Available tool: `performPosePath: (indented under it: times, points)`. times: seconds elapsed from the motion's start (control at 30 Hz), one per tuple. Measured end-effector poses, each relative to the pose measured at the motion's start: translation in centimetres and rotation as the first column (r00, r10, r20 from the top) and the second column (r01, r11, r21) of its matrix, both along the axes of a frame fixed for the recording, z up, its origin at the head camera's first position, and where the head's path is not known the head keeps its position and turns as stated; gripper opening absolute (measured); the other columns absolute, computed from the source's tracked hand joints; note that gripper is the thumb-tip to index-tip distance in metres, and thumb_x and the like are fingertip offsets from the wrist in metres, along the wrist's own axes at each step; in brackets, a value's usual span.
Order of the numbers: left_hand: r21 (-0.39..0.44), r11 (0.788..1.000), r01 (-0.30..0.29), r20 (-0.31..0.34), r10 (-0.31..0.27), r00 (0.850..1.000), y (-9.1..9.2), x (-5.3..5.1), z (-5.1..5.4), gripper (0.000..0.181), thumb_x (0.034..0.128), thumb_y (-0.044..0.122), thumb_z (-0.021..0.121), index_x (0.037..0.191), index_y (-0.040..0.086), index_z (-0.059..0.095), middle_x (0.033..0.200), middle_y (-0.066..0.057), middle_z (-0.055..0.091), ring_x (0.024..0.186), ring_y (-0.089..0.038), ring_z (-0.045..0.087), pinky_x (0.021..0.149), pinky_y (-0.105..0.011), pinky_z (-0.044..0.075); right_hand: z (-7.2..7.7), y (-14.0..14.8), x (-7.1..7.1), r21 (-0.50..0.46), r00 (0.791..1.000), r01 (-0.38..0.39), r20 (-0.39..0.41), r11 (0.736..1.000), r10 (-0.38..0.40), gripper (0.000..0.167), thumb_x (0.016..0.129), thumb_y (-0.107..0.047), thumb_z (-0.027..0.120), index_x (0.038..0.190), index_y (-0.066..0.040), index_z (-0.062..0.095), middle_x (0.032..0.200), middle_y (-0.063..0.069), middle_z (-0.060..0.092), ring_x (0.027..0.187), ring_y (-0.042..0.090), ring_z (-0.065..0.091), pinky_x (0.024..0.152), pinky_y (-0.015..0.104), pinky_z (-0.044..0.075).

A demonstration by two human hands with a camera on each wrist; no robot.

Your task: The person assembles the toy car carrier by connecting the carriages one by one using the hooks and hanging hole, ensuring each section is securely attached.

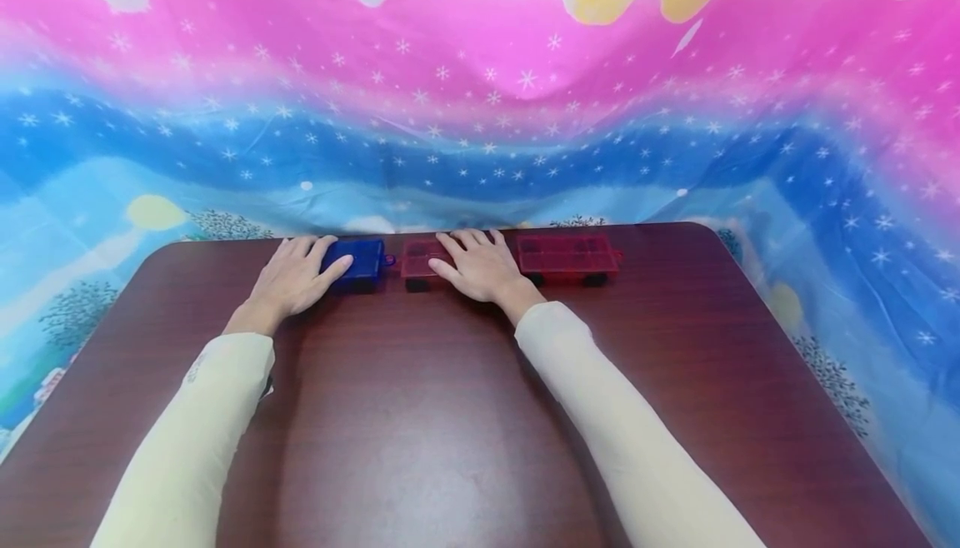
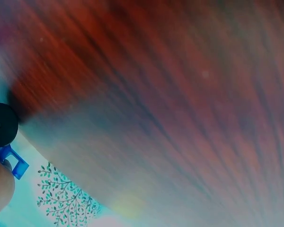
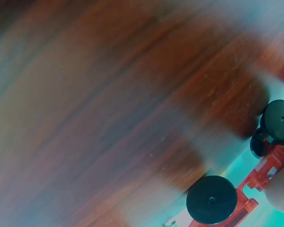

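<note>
A blue see-through wheeled cart [image 1: 360, 260] with black wheels stands near the far table edge, a loop at its right end. My left hand [image 1: 296, 276] rests over its left end, fingers extended and thumb lying across it. To its right is a red wheeled cart [image 1: 417, 259]; my right hand [image 1: 483, 267] lies over its right part, fingers spread. Another red section [image 1: 567, 255] is right of that hand, which hides how the two meet. The left wrist view catches a black wheel [image 2: 2, 125] and blue loop [image 2: 16, 163]; the right wrist view has black wheels [image 3: 211, 200] and red frame parts.
A dark wood-grain table [image 1: 420, 415] with rounded far corners carries the carts. Behind it hangs a pink and blue cloth [image 1: 465, 115] with snowflakes, reaching down along both sides. A narrow gap separates the blue loop from the first red cart.
</note>
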State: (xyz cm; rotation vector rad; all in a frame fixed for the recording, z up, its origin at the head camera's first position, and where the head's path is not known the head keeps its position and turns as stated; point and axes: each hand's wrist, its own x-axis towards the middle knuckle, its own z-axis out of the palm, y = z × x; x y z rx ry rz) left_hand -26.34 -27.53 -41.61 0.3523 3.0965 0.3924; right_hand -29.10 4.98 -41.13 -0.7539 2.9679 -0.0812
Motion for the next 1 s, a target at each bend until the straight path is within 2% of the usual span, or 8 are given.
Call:
performPosePath:
  times: [0.27, 0.7, 1.0]
  points:
    - [-0.034, 0.999, 0.018, -0.018, -0.019, 1.000, 0.0, 0.0, -0.1, 0.088, 0.1015, 0.070, 0.028, 0.156, 0.001, 0.033, 0.152, -0.029, 0.035, 0.145, -0.047, 0.024, 0.121, -0.058, 0.008, -0.1, 0.0, 0.1, -0.003, 1.000, -0.007, -0.008, 1.000, 0.007, 0.076, 0.101, -0.070, 0.012, 0.165, -0.029, 0.016, 0.165, 0.003, 0.026, 0.153, 0.027, 0.019, 0.121, 0.058, 0.008]
    - [-0.054, 0.998, 0.025, -0.021, -0.026, 0.999, 0.0, 0.2, 0.3, 0.086, 0.1031, 0.067, 0.027, 0.157, 0.001, 0.032, 0.152, -0.030, 0.034, 0.144, -0.048, 0.024, 0.121, -0.059, 0.007, -0.1, -0.3, 0.1, -0.023, 1.000, -0.012, -0.029, 1.000, 0.012, 0.073, 0.103, -0.068, 0.015, 0.164, -0.028, 0.020, 0.165, 0.003, 0.027, 0.152, 0.026, 0.020, 0.121, 0.057, 0.008]
    - [-0.053, 0.998, 0.015, 0.023, -0.014, 1.000, 0.3, -0.1, 0.9, 0.090, 0.1008, 0.071, 0.028, 0.158, 0.002, 0.031, 0.153, -0.032, 0.033, 0.145, -0.049, 0.022, 0.120, -0.062, 0.005, 0.0, -0.3, 0.0, -0.049, 0.999, -0.010, -0.050, 0.999, 0.008, 0.074, 0.102, -0.069, 0.019, 0.163, -0.028, 0.024, 0.165, 0.003, 0.027, 0.154, 0.025, 0.017, 0.122, 0.058, 0.009]
